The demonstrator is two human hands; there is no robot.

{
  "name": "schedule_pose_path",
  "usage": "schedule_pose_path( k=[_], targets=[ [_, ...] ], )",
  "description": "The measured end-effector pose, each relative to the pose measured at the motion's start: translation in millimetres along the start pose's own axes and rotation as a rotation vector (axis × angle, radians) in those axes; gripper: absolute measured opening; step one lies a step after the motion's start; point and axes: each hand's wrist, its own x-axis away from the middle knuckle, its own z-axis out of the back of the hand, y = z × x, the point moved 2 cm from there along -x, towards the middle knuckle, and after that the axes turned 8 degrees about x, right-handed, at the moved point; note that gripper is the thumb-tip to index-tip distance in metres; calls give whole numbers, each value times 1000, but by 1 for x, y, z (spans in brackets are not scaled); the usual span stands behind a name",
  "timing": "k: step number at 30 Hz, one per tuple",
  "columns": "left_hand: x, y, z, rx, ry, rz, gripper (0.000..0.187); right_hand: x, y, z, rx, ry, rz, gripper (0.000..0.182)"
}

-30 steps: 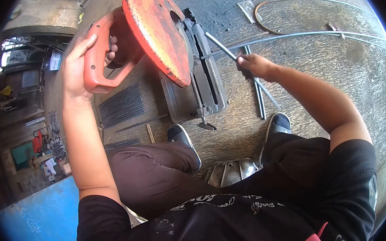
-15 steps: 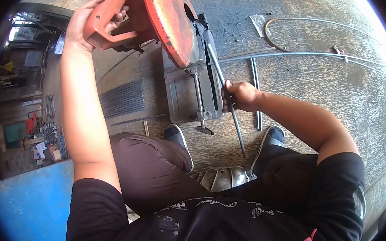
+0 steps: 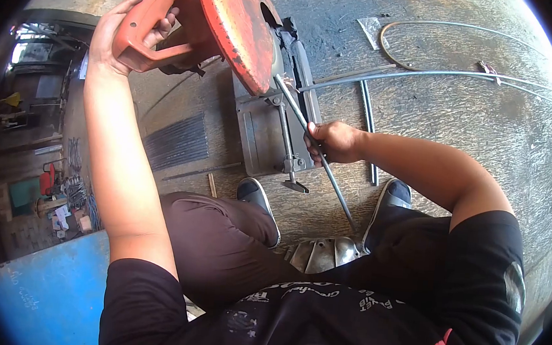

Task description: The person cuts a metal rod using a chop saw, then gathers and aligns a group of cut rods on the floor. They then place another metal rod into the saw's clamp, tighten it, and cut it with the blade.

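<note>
My left hand (image 3: 107, 37) is wrapped round the orange D-shaped handle (image 3: 146, 21) of a chop saw, whose worn orange blade guard (image 3: 235, 30) is raised over its grey base (image 3: 245, 141). In my right hand (image 3: 339, 142) is a thin metal rod (image 3: 340, 194), gripped near its middle. The rod slants across the right side of the base, its far end close beside the lower edge of the guard. A clamp screw (image 3: 286, 131) with a T-handle lies along the base, left of the rod.
Long metal rods (image 3: 452, 74) run off to the right, beside a curved hose (image 3: 382, 41). Two short bars (image 3: 369, 131) lie right of the saw. A bundle of dark rods (image 3: 178, 142) rests on the floor at left. A metal part (image 3: 321, 255) sits between my shoes, and a blue panel (image 3: 53, 285) stands lower left.
My right hand has shifted slightly left, and the rod's far end has moved left and back toward me, nearer the guard. The saw head has tipped slightly left with my left hand.
</note>
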Motion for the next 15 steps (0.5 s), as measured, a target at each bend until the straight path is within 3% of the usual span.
schedule_pose_path(
  k=[2, 15],
  targets=[
    [1, -1, -4, 21, 87, -31, 43, 0, -1, -2, -4, 24, -21, 39],
    [5, -3, -5, -27, 57, -34, 43, -13, 0, 9, 25, 114, 29, 29]
  ],
)
